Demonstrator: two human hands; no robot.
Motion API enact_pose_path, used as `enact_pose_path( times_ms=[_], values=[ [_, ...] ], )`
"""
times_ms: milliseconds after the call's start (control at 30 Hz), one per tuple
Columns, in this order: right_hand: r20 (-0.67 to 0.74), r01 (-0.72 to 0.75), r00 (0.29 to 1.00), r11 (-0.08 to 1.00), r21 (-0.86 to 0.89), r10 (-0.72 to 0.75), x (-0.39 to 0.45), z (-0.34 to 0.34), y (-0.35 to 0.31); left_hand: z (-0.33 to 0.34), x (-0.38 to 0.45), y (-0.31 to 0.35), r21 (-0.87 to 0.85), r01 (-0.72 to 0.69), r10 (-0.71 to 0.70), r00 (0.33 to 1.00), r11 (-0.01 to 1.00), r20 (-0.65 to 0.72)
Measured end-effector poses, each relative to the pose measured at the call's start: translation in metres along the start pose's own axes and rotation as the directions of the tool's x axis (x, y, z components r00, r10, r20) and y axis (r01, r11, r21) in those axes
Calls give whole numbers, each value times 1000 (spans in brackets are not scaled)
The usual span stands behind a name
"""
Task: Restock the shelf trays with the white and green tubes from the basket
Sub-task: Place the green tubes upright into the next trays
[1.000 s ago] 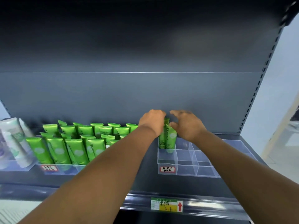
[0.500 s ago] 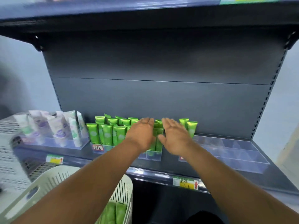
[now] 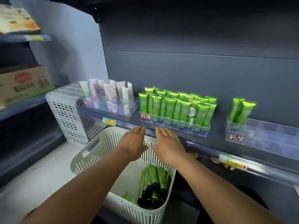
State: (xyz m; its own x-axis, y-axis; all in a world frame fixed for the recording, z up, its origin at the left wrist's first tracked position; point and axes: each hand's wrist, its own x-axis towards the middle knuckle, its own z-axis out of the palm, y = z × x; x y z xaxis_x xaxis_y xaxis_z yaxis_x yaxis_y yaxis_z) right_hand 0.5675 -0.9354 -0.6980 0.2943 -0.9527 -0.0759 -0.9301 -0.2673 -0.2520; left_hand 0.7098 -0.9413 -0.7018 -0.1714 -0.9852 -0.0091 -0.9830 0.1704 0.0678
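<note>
My left hand (image 3: 133,143) and my right hand (image 3: 169,145) hover side by side, fingers straight and empty, above the white slotted basket (image 3: 97,152) on the floor. Several green tubes (image 3: 153,186) with dark caps lie in the basket's bottom. On the shelf, a clear tray (image 3: 200,132) is packed with upright green tubes (image 3: 176,107). To its left a tray holds white tubes (image 3: 106,96). At the right, a clear divided tray (image 3: 265,136) holds two green tubes (image 3: 241,111) in its left corner.
A white perforated crate (image 3: 68,109) lies on its side left of the shelf. A cardboard box (image 3: 24,84) and a snack pack (image 3: 14,20) sit on shelves at far left. The shelf's front rail (image 3: 226,157) carries price labels.
Both hands have let go of the two green tubes in the right tray and dropped back and down over the basket. The view has swung left and down.
</note>
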Motion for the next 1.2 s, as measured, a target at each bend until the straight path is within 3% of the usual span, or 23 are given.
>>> enact_pose_path(
  times_ms=[167, 367, 533, 700, 933, 1200],
  values=[
    [105, -8, 994, 999, 36, 4, 20, 55, -18, 43, -6, -26, 14, 33, -35, 994, 999, 107],
    [287, -208, 938, 978, 20, 193, 44, 126, -18, 88, -4, -50, 54, 38, -50, 968, 998, 245],
    [416, -410, 819, 910, -60, 396, 61, 164, -22, 117, 2, -80, 52, 21, -37, 938, 998, 344],
    [484, -630, 654, 773, -78, 582, 73, 191, -26, 141, 12, -107, 63, 24, -49, 892, 998, 449],
    [557, -642, 686, 749, 161, 468, 92, 221, -67, 157, 25, -127, 0, 86, -71, 822, 996, 565],
    [422, -436, 858, 850, 296, 292, 111, 227, -55, 169, 35, -149, 53, 127, -130, 736, 991, 664]
  ],
)
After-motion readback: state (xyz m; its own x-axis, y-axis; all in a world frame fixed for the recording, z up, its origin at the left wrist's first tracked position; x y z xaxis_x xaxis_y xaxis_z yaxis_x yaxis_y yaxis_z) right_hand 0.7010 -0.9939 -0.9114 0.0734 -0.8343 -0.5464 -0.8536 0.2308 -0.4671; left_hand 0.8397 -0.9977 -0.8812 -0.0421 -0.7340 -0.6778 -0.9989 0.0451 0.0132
